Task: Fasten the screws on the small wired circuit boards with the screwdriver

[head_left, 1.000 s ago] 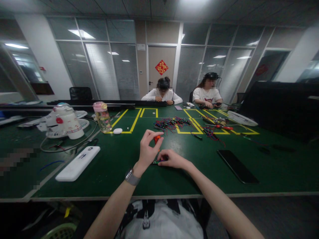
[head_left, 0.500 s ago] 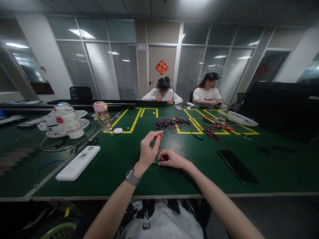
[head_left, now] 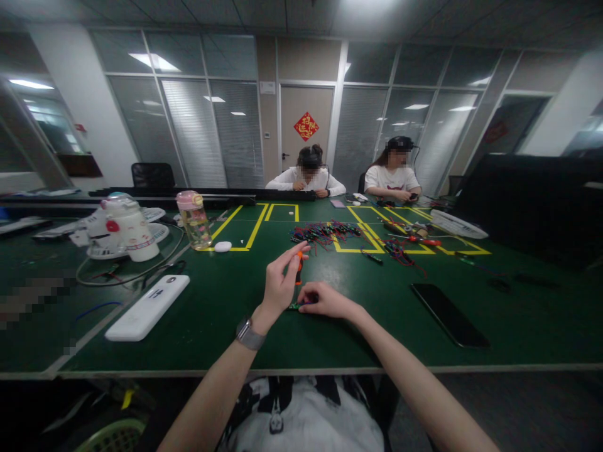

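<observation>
My left hand (head_left: 279,279) grips a screwdriver (head_left: 299,271) with an orange and black handle, held upright between thumb and fingers. Its thin shaft points down at a small green circuit board (head_left: 293,307) lying on the table. Whether the tip touches the board is too small to tell. My right hand (head_left: 323,300) is closed on the board's right end, pressing it to the tabletop, with a bit of wire showing by the fingers. Part of the board is hidden under those fingers.
Beyond my hands lies a heap of small boards with red and blue wires (head_left: 325,233). A black phone (head_left: 450,315) is at the right, a white power bank (head_left: 148,307) at the left. A bottle (head_left: 194,220) stands farther left. Two people sit across the green table (head_left: 211,342).
The fingers of my left hand have straightened and shifted slightly on the screwdriver's handle, so more of it shows. My right hand and the board have stayed in place.
</observation>
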{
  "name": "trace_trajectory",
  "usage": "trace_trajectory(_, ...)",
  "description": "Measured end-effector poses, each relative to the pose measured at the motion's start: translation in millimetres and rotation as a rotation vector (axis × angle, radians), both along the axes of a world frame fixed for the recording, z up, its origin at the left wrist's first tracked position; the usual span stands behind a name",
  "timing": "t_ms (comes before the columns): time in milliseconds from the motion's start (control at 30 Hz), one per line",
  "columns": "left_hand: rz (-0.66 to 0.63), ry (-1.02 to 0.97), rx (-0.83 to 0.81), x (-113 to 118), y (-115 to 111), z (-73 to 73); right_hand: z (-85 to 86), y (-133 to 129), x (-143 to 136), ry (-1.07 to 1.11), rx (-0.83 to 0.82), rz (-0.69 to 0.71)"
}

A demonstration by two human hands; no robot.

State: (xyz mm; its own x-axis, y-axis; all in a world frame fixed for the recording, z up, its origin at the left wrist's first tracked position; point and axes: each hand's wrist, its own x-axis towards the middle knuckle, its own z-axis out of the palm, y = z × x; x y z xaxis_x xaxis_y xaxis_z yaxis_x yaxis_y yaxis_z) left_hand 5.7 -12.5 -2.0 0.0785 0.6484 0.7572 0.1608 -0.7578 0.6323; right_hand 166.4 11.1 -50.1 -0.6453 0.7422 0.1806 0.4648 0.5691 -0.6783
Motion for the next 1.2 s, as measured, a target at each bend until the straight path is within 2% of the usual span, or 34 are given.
trace_trajectory(133,0.036,0.011,0.031,0.6,0.4,0.4,-0.9,0.4,0.1,0.005,-0.005,0.001)
trace_trajectory(367,0.234,0.062,0.233,1.3,-1.1,1.0,-0.4,0.2,-0.5,0.003,0.000,0.012)
trace_trajectory(567,0.135,0.115,0.192,0.3,-2.5,2.2,-1.4,1.2,-0.9,0.006,0.006,0.015)
trace_trajectory(800,0.192,0.102,0.207,1.2,-0.6,1.6,0.3,0.2,-0.8,0.005,-0.014,0.012)
trace_trajectory(967,0.071,0.083,0.100,1.1,0.5,1.1,-1.6,1.5,-0.3,0.009,0.005,0.009)
trace_trajectory(1067,0.040,0.053,0.073,1.1,0.8,0.8,-2.6,2.3,-0.2,0.011,-0.002,0.014)
trace_trajectory(1200,0.087,0.084,0.107,1.3,0.1,1.7,-3.6,2.6,0.1,0.010,0.009,0.016)
